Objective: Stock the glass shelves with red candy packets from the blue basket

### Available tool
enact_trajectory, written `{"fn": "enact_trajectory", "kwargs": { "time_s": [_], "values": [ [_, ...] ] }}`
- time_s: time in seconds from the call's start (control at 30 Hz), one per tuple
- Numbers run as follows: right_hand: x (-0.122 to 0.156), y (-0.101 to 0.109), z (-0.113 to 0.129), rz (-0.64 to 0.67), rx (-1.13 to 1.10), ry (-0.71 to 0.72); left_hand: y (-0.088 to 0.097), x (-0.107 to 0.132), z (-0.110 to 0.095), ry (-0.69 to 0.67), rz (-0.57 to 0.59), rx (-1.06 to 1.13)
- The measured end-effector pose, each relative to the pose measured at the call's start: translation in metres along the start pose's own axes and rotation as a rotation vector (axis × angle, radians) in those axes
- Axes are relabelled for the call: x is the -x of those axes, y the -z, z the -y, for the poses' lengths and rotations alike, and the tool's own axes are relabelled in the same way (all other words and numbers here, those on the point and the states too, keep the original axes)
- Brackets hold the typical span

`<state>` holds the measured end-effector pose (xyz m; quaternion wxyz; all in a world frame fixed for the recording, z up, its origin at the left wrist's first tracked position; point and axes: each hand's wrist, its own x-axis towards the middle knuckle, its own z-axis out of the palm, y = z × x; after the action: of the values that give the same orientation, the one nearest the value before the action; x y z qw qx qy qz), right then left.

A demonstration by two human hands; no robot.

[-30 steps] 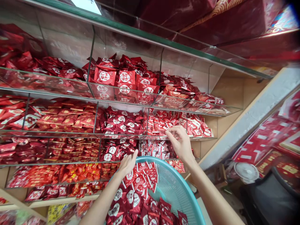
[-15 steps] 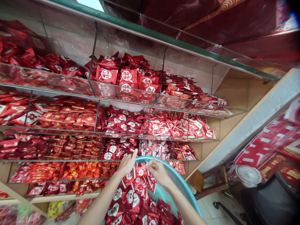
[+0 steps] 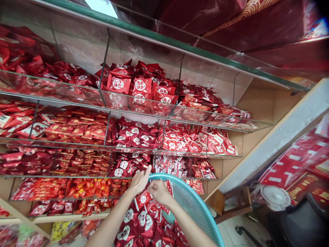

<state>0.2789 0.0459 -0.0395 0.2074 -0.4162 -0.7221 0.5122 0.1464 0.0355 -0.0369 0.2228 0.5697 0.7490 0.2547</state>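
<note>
Packets [image 3: 144,198], glossy red, pinched by right hand [image 3: 159,191]; left hand [image 3: 139,180] open at mesh basket [image 3: 191,206].

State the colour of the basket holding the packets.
The basket is turquoise, clearest in the head view.

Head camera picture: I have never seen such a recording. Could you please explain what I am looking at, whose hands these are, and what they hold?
There is no machine here. A person wears one camera on the head, so you look forward and down along their own arms. In front stand glass shelves divided into compartments, all filled with red packets. Below is a teal basket heaped with more of them. The left hand rests at the basket's far rim; whether it grips anything I cannot tell. The right hand lies on the heap, and its grip seems closed on one small packet.
</note>
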Motion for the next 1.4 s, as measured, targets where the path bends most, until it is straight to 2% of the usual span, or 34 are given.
{"fn": "enact_trajectory", "kwargs": {
  "time_s": [0.23, 0.43, 0.53, 0.63, 0.73, 0.8, 0.87, 0.93, 1.1, 1.4],
  "values": [
    [0.022, 0.018, -0.007, -0.063, -0.095, -0.108, 0.001, 0.002, -0.001, -0.016, 0.018, 0.046],
    [0.022, 0.008, -0.019, -0.151, -0.028, -0.080, 0.001, 0.003, -0.001, -0.018, 0.016, 0.015],
    [0.022, 0.004, -0.024, -0.212, 0.063, -0.047, 0.001, 0.003, -0.001, -0.023, 0.011, 0.009],
    [0.027, 0.005, -0.022, -0.283, 0.246, 0.005, 0.002, 0.003, -0.002, -0.029, 0.009, 0.015],
    [0.040, 0.006, -0.012, -0.343, 0.471, 0.147, 0.002, 0.004, -0.002, -0.030, 0.010, 0.023],
    [0.050, 0.005, -0.003, -0.267, 0.581, 0.291, 0.002, 0.003, -0.002, -0.028, 0.009, 0.025],
    [0.058, 0.004, 0.004, -0.137, 0.687, 0.431, 0.003, 0.003, -0.003, -0.029, 0.006, 0.027],
    [0.063, 0.002, 0.005, -0.044, 0.792, 0.513, 0.003, 0.003, -0.003, -0.027, 0.005, 0.030],
    [0.063, -0.001, -0.006, -0.005, 0.906, 0.495, 0.004, 0.004, -0.004, -0.028, 0.027, 0.052],
    [0.055, -0.001, -0.007, -0.032, 0.838, 0.420, 0.001, 0.002, 0.000, -0.025, 0.009, 0.041]
  ]
}}
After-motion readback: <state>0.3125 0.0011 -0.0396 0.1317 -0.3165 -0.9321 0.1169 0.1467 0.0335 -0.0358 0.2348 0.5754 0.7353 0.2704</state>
